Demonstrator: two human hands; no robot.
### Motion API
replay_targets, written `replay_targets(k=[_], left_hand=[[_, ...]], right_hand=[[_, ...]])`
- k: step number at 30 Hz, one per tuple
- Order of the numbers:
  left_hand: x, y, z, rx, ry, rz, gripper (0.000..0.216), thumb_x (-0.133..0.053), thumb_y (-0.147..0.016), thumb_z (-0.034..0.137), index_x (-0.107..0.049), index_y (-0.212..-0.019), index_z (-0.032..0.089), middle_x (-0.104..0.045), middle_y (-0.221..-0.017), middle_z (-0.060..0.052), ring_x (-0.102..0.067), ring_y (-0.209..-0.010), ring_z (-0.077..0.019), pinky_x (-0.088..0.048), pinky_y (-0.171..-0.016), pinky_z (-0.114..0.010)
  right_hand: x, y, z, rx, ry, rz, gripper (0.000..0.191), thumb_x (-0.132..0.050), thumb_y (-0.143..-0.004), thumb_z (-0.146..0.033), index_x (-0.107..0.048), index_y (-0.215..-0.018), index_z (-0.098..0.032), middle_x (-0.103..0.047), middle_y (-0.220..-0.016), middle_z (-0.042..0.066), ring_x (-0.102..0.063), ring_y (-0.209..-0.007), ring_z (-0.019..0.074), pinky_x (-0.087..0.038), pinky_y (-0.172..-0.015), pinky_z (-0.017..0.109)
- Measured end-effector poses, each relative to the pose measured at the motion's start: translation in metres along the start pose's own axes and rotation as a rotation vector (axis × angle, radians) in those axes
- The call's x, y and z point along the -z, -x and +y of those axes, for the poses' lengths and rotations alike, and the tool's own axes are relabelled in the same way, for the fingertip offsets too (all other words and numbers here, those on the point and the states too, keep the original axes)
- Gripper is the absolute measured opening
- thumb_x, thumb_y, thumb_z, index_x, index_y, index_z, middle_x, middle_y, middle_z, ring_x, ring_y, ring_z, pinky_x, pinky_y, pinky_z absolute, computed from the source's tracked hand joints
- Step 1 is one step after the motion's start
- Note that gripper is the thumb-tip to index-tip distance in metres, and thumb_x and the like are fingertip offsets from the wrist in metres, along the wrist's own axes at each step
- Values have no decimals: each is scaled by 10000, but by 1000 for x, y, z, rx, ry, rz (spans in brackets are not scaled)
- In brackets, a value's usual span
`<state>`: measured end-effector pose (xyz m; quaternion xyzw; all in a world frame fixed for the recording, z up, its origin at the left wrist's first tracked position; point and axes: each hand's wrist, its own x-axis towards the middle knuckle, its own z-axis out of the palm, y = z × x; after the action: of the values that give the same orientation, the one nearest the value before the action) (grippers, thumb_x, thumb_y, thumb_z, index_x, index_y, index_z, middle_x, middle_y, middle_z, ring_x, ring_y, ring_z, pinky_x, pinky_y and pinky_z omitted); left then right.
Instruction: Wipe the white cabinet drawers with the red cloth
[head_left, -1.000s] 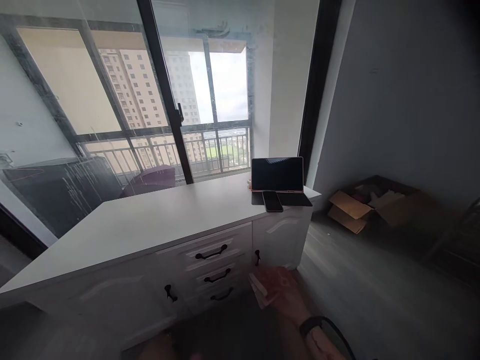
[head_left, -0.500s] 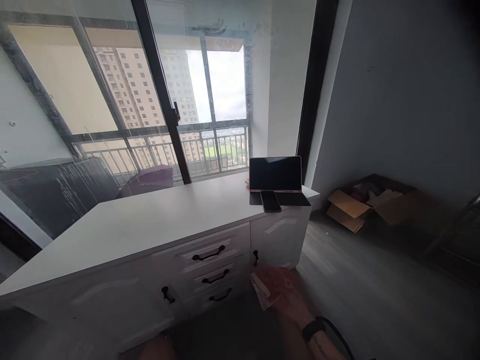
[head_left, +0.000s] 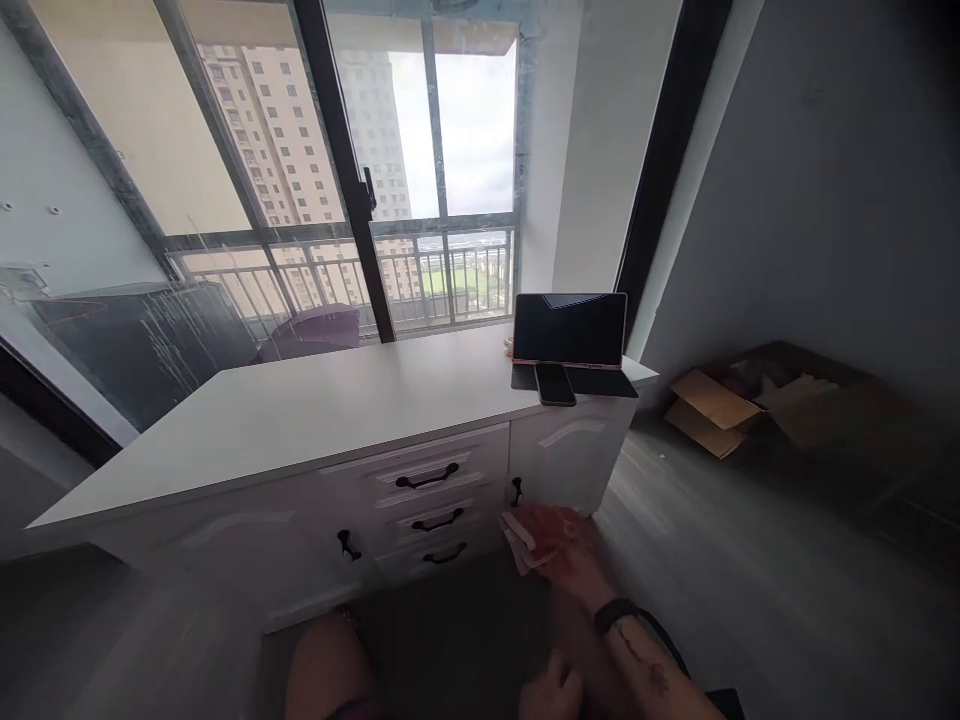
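At the lower right, my right hand is closed on a reddish-pink folded cloth with pale edges, in front of the cabinet's right door. A dark band circles the wrist. My left hand shows at the bottom edge, near my right forearm, with its fingers curled in; whatever they may hold is hidden. Beyond the hands stands a white cabinet with black handles. On its top a tablet is propped on a dark cover, and a phone lies before it.
A cardboard box with raised flaps and things inside sits on the floor at right. Behind the cabinet is a sliding glass door with a dark frame. My bare knee is at the bottom left.
The view has tilted down and turned slightly left. My left hand has come into sight at the bottom edge. The right hand still holds the cloth.
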<state>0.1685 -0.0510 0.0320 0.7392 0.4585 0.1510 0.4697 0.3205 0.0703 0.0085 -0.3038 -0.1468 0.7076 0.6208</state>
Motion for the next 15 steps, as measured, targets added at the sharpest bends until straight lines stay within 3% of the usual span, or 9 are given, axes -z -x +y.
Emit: replay_targets(k=[2,5,8,11,15], left_hand=[[-6,-21,9,12,-36,43,296,-501,-893,166,-719,-983,344,-644,-1194,-112,-654,-1087,-285,-543,-890,-450],[-7,-42,22,-89,-55,76,495,-392,-823,52,-702,-1128,290,-623,-1274,-139,-645,-1123,-297,-516,-960,-448],[8,-45,18,-161,44,94,615,-387,-740,-8,-645,-1240,240,-572,-1366,-137,-611,-1192,-259,-491,-1011,-404],[46,-46,-5,-154,186,277,476,-433,-733,7,-664,-1103,197,-619,-1237,-127,-613,-1144,-220,-461,-1039,-382],[128,-60,-36,46,544,623,235,-614,-780,186,-633,-1013,175,-658,-1133,-138,-628,-1094,-272,-447,-1036,-453]], right_hand=[[-10,-4,-7,-69,-40,-6,428,-750,-616,-118,-760,-1028,-233,-756,-1129,97,-717,-1018,261,-548,-898,399],[-28,-10,-21,-68,-81,-20,441,-727,-640,-114,-742,-1053,-268,-756,-1139,48,-712,-1001,209,-539,-915,363],[-33,-17,-29,-67,-75,-31,401,-703,-661,-99,-738,-1029,-253,-758,-1133,46,-707,-1007,196,-525,-954,364],[-20,-21,-24,-88,-61,-9,391,-683,-664,-82,-738,-1020,-235,-755,-1150,77,-712,-1018,221,-531,-955,407],[5,-18,-7,-85,-67,0,449,-695,-655,-53,-740,-1073,-214,-746,-1177,93,-707,-1058,233,-536,-954,395]])
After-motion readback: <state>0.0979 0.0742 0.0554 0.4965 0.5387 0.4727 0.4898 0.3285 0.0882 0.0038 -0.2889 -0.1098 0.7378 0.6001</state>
